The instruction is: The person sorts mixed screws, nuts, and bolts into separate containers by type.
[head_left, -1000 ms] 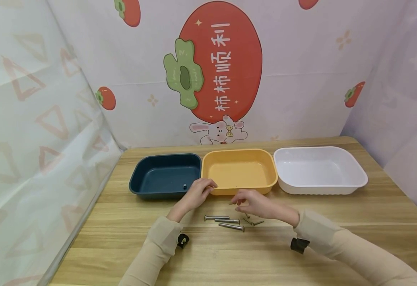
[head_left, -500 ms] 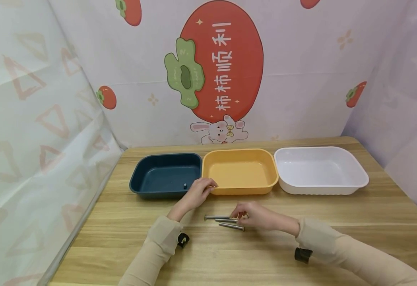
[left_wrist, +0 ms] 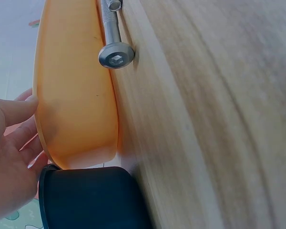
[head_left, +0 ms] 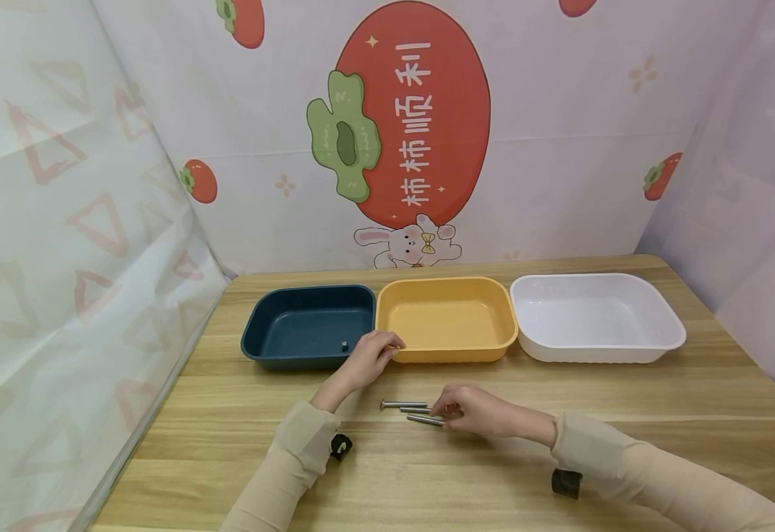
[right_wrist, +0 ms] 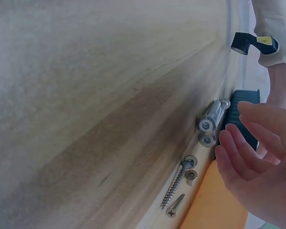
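Head view shows the left hand point(head_left: 367, 360) resting on the desk point(head_left: 626, 391) with its fingers relaxed and fairly straight, their tips touching the near rim of the yellow tray point(head_left: 447, 353) just where it meets the dark blue tray point(head_left: 261, 347). It grips nothing. A small dark piece point(head_left: 344, 345) lies inside the blue tray near its right corner. The white tray point(head_left: 666, 340) stands to the right of the yellow one, the three in a row along the back of the desk.

The right hand point(head_left: 476, 411) lies lower on the desk, palm down, its fingertips on the right ends of the long bolts point(head_left: 403, 405) — three silver bolts side by side, pointing left to right, well in front of the yellow tray. From above the fingers are bent over the bolt ends, but whether they pinch one I cannot tell.

Right wrist view shows that hand's fingers point(right_wrist: 248, 157) gently curved and spread, just above the bolt heads point(right_wrist: 206, 126), with small screws point(right_wrist: 177, 185) lying on the wood nearby — one long threaded screw and shorter ones beside it. Left wrist view shows one hex-socket bolt point(left_wrist: 115, 52) lying on the desk close beside the yellow tray's wall point(left_wrist: 76, 95).
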Motion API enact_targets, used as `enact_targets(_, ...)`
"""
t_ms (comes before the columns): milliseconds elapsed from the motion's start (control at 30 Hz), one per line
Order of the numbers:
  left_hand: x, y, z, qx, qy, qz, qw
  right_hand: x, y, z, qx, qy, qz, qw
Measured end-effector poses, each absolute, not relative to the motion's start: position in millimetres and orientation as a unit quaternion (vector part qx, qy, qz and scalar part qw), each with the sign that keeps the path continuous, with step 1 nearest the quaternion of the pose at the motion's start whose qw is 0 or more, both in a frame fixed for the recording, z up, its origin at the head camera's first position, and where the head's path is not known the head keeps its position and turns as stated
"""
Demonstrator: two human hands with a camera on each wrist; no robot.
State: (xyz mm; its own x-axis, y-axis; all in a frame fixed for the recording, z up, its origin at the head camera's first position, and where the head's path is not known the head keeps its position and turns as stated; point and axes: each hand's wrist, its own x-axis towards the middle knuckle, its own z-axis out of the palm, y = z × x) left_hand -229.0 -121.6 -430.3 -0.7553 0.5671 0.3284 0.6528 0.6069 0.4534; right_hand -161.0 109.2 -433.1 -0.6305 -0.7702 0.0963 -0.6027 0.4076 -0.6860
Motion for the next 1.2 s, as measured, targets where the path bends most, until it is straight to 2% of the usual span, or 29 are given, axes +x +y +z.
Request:
enact_targets(900, -229, -122, -431, -0.346, -0.892, -0.280, 0.077, -162, 107, -448, -0.419, 0.831, -0.350, 0.107)
enact_targets(1200, -229, -122, -431, -0.344, -0.894, -0.279, 0.073, -162, 103, -452, -0.405, 0.839, -0.342, 0.123)
